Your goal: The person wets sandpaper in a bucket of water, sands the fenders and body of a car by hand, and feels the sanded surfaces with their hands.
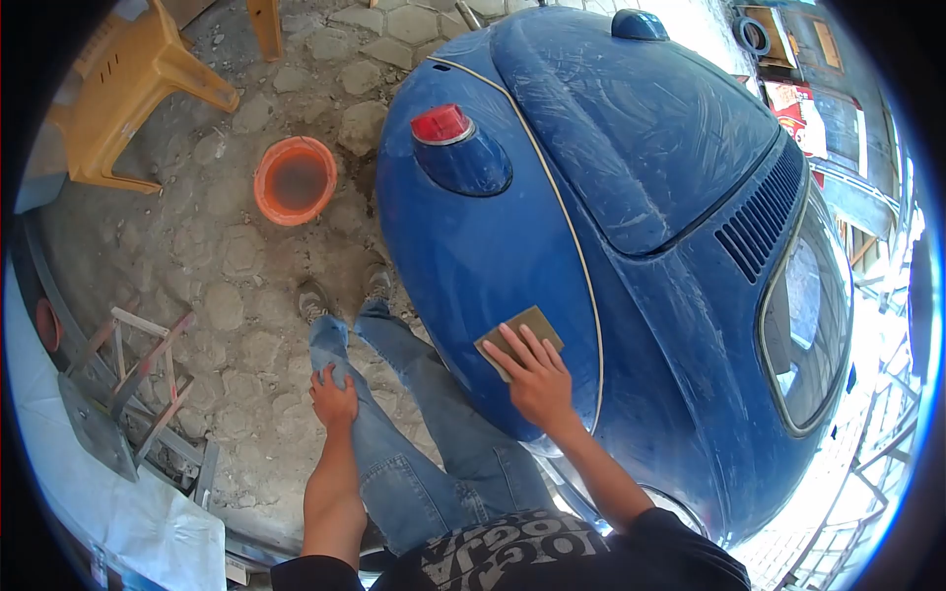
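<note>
My right hand (pixel 539 384) lies with its fingers spread over a folded olive-brown sheet of sandpaper (pixel 542 325), pressing it against the blue rear fender (pixel 463 256) of a rounded car. The fender looks wet and glossy around it. A cream-coloured bead (pixel 554 167) runs along the seam between fender and body, just right of the hand. On the fender's far end sits a red tail light (pixel 441 124). Holding nothing, my left hand (pixel 334 397) rests on my jeans near the knee, fingers apart.
An orange basin (pixel 295 181) of murky water stands on the uneven stone paving (pixel 225 305). A yellow plastic chair (pixel 123 98) is at upper left. Metal frames (pixel 148 384) lie at left. Pale scuffs mark the car's rear lid (pixel 641 118), beside vent slots (pixel 759 212) and the rear window (pixel 808 315).
</note>
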